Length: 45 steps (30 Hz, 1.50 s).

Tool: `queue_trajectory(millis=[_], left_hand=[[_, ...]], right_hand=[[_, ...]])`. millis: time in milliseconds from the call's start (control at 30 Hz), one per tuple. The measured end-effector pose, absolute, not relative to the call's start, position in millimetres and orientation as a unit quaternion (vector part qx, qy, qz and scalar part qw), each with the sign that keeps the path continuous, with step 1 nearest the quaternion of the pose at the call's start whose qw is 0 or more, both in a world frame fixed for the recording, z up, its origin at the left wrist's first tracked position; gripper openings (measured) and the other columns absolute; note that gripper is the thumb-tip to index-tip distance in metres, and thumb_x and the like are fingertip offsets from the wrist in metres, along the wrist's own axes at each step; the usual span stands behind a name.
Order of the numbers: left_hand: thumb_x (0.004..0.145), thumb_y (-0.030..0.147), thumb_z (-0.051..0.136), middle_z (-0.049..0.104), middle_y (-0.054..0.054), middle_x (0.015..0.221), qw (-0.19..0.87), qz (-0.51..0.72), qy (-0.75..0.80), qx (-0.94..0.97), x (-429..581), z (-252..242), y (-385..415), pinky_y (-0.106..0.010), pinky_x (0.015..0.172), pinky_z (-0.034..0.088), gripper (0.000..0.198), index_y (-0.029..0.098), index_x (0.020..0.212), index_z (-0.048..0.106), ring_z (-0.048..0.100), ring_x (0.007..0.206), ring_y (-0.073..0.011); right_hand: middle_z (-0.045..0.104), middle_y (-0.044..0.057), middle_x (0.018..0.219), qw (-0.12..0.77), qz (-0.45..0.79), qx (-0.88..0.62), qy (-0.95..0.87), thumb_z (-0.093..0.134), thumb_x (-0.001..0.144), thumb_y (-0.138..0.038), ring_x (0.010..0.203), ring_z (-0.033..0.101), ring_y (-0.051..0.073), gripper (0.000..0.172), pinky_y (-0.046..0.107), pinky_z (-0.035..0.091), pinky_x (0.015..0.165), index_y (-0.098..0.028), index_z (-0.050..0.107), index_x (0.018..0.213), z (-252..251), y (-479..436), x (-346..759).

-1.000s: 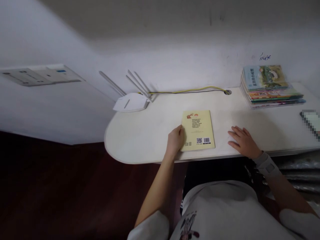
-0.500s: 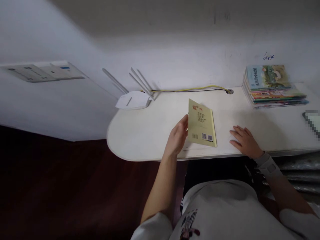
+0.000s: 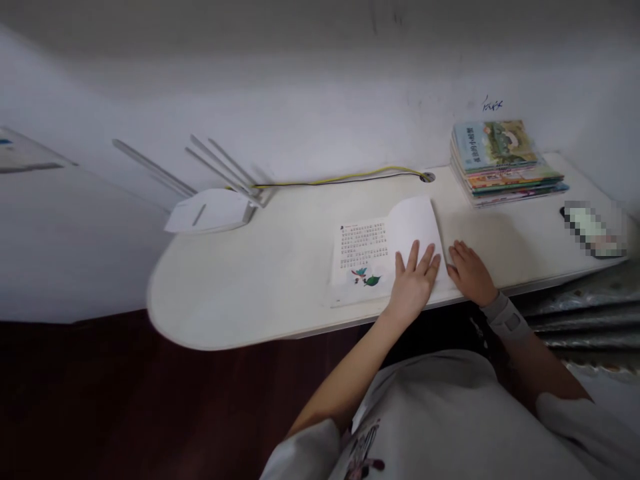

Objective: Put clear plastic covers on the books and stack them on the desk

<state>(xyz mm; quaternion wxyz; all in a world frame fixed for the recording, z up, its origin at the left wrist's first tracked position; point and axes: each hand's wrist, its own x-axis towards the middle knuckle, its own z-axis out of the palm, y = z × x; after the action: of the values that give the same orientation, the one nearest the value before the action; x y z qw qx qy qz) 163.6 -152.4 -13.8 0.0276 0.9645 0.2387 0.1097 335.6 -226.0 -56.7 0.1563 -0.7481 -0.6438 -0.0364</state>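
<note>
An open book lies on the white desk, its left page showing printed text and a small coloured drawing. The right-hand page is blank white and curves upward at the top. My left hand rests on that right page with fingers spread, pressing on it. At the book's right edge lies my right hand, palm down with fingers stretched out and holding nothing; a grey band circles its wrist.
A stack of picture books stands at the back right. Near the right edge is a phone-like device, partly blurred out. A white router with antennas sits at left, its yellow cable running along the wall to a desk hole.
The yellow back cover that stood upright in my left hand is out of sight, and the book lies open. My left hand has moved right onto the page. The view has shifted right.
</note>
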Motion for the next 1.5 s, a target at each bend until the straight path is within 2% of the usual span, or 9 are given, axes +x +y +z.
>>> queue_trajectory(millis=[100, 233, 533, 767, 1000, 1300, 1500], left_hand=[[0.095, 0.016, 0.041, 0.038, -0.012, 0.152, 0.002, 0.069, 0.254, 0.965, 165.6, -14.2, -155.0, -0.072, 0.105, 0.029, 0.043, 0.018, 0.137, 0.052, 0.021, 0.144, -0.0395], [0.096, 0.019, 0.04, 0.039, -0.011, 0.152, -0.002, 0.052, 0.263, 0.963, 169.2, -15.0, -156.9, -0.073, 0.104, 0.029, 0.044, 0.02, 0.139, 0.051, 0.025, 0.143, -0.0388], [0.096, 0.018, 0.038, 0.039, -0.01, 0.151, 0.01, 0.036, 0.256, 0.966, 173.9, -14.8, -162.0, -0.073, 0.104, 0.029, 0.046, 0.024, 0.141, 0.047, 0.028, 0.143, -0.0379], [0.098, 0.018, 0.033, 0.037, -0.011, 0.152, 0.006, 0.033, 0.238, 0.971, 174.6, -13.6, -174.9, -0.075, 0.102, 0.03, 0.046, 0.02, 0.143, 0.044, 0.029, 0.142, -0.0373], [0.1, 0.016, 0.025, 0.039, -0.013, 0.15, 0.005, 0.014, 0.213, 0.977, 170.9, -8.0, -176.0, -0.075, 0.103, 0.031, 0.046, 0.014, 0.142, 0.044, 0.033, 0.141, -0.0318], [0.099, 0.015, 0.029, 0.041, -0.015, 0.149, 0.007, 0.019, 0.197, 0.98, 171.1, -7.1, -174.7, -0.074, 0.102, 0.032, 0.045, 0.013, 0.14, 0.045, 0.035, 0.141, -0.0307], [0.098, 0.012, 0.029, 0.04, -0.017, 0.149, 0.021, 0.027, 0.171, 0.985, 179.6, -16.2, -172.9, -0.071, 0.107, 0.027, 0.046, 0.011, 0.142, 0.042, 0.033, 0.142, -0.0289]], right_hand=[[0.048, 0.025, 0.142, 0.166, -0.031, -0.752, -0.637, 0.035, 0.096, -0.03, 0.136, 0.041, 0.032, 0.048, 0.05, 0.036, 0.109, -0.003, 0.05, 0.133, -54.5, -224.5, 335.5], [0.049, 0.024, 0.142, 0.186, -0.025, -0.753, -0.63, 0.033, 0.096, -0.025, 0.137, 0.041, 0.03, 0.046, 0.048, 0.035, 0.11, -0.003, 0.052, 0.132, -52.4, -223.7, 335.0], [0.052, 0.022, 0.139, 0.219, -0.011, -0.747, -0.628, 0.03, 0.097, -0.028, 0.136, 0.042, 0.029, 0.049, 0.049, 0.037, 0.11, -0.003, 0.052, 0.133, -54.4, -223.1, 338.1], [0.053, 0.021, 0.139, 0.228, -0.009, -0.743, -0.63, 0.028, 0.097, -0.026, 0.137, 0.04, 0.029, 0.049, 0.052, 0.036, 0.11, -0.005, 0.05, 0.135, -55.2, -223.2, 339.2], [0.052, 0.022, 0.139, 0.237, -0.008, -0.746, -0.623, 0.029, 0.096, -0.026, 0.137, 0.04, 0.029, 0.048, 0.053, 0.036, 0.11, -0.005, 0.05, 0.134, -56.3, -223.1, 338.6], [0.052, 0.024, 0.139, 0.233, -0.002, -0.748, -0.622, 0.029, 0.096, -0.026, 0.137, 0.041, 0.029, 0.049, 0.049, 0.035, 0.112, -0.001, 0.053, 0.13, -52.7, -222.7, 336.6], [0.052, 0.021, 0.141, 0.243, 0.003, -0.743, -0.623, 0.027, 0.097, -0.027, 0.138, 0.04, 0.029, 0.049, 0.053, 0.034, 0.111, -0.007, 0.051, 0.134, -56.2, -223.4, 338.6]])
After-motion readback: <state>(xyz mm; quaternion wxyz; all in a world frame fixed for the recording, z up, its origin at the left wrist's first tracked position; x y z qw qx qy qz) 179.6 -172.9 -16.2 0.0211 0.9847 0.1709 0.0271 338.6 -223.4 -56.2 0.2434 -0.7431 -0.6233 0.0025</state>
